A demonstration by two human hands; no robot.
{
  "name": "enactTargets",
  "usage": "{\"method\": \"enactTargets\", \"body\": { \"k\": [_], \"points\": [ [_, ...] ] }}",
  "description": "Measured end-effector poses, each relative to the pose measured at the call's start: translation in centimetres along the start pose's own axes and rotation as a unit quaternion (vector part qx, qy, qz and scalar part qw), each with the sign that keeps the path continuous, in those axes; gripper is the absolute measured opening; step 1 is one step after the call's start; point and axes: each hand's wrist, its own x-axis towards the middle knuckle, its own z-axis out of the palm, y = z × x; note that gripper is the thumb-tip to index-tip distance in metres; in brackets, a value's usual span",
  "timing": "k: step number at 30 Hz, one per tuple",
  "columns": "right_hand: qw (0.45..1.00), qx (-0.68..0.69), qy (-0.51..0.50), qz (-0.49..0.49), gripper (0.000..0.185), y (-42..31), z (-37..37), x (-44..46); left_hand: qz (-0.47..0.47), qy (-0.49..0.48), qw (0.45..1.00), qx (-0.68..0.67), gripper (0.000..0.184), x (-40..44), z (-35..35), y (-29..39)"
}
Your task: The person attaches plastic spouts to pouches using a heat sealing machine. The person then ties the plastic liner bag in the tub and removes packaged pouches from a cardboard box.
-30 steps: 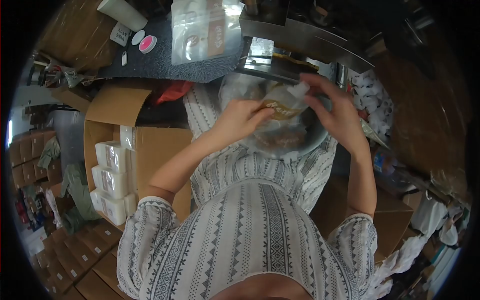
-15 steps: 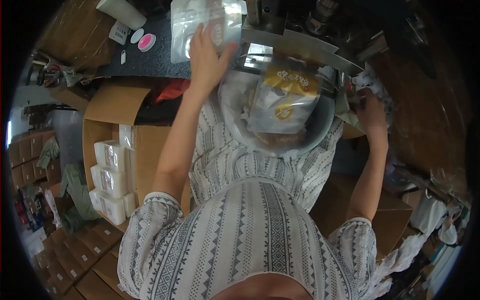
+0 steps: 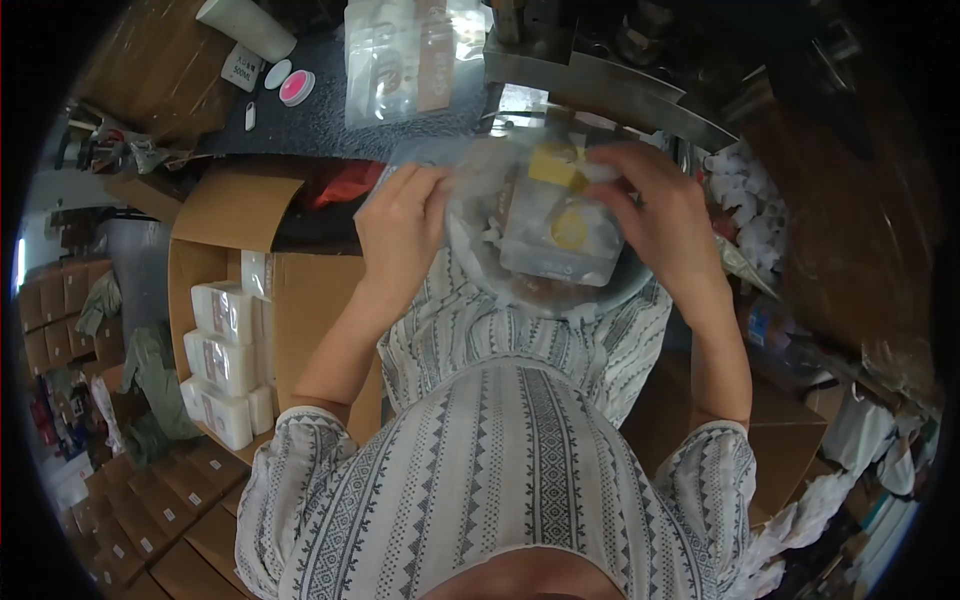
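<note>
Over the basin, my left hand [image 3: 403, 225] pinches the edge of a clear plastic bag [image 3: 455, 152], which is blurred by motion. My right hand [image 3: 672, 215] has its thumb and fingers together around a small white piece [image 3: 598, 172], also smeared. Between the hands, a clear pouch with yellow print [image 3: 560, 235] lies on top of other pouches in the round basin [image 3: 628, 290]. The basin rests on the lap, its left part covered by clear plastic.
A stack of printed clear pouches [image 3: 400, 75] lies on the dark cloth [image 3: 320, 125], near an open pink pot [image 3: 296, 88]. Metal machinery [image 3: 620, 85] stands beyond the basin. An open carton [image 3: 325, 310] with white packs is at left; white pieces [image 3: 745, 190] are heaped at right.
My left hand went to the pouch stack and came back with a clear bag. My right hand reached to the white pieces, then returned over the basin. The yellow-printed pouch was let go there.
</note>
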Motion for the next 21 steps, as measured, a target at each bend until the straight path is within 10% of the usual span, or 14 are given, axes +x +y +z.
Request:
{"method": "enactTargets", "body": {
  "k": [5,7,9,13,15,21],
  "points": [
    [0.992,0.012,-0.033,-0.118,0.027,0.1,0.8,0.0,0.037,-0.129,0.983,-0.126,0.008,-0.7,1.3,1.6],
    [0.991,0.098,-0.076,0.051,0.030,1.1,0.3,-0.2,0.036,-0.171,0.969,-0.173,0.010,-0.7,3.0,2.0],
    [0.996,0.064,-0.013,0.066,0.031,2.1,-0.3,-0.3,-0.220,-0.316,0.853,-0.353,0.019,0.4,4.8,2.6],
    [0.991,-0.033,0.020,0.129,0.033,2.8,-3.3,-2.0,-0.293,-0.327,0.791,-0.426,0.027,3.6,7.7,2.9],
    [0.969,-0.181,0.053,0.160,0.031,3.6,-4.5,-3.1,-0.405,-0.256,0.661,-0.577,0.032,4.2,8.5,3.4],
    [0.904,-0.330,-0.015,0.271,0.026,10.7,-5.4,-3.5,-0.225,-0.150,0.920,-0.282,0.038,6.4,5.9,-1.9]
  ]
}}
